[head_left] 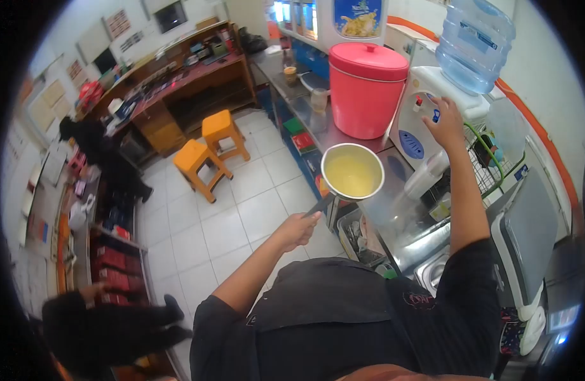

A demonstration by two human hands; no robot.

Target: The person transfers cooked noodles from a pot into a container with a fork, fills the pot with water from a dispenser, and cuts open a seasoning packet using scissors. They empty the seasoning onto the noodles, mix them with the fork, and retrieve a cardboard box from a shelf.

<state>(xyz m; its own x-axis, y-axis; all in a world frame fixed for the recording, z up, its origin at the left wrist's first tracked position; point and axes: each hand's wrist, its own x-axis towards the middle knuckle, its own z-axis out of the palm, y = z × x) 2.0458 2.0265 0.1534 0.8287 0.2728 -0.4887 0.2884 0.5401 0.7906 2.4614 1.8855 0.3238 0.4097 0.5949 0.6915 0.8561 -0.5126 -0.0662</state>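
Beyond the left fingers (310,223), a smooth metal pot (381,166); near the right fingers (442,109), glossy white plastic, probably, on the dispenser (403,120); between them, shiny metal counter (394,216).

The left hand (296,231) closes in a grip low in front, its forearm angled outward; the right arm reaches forward and up, hand (446,124) raised with fingers parted

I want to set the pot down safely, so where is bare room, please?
The steel counter looks bare in a small patch bordered by the pot and white stacked cups. Floor tiles between orange stools and counter are open. Crowded: around the green rack beside the dispenser.
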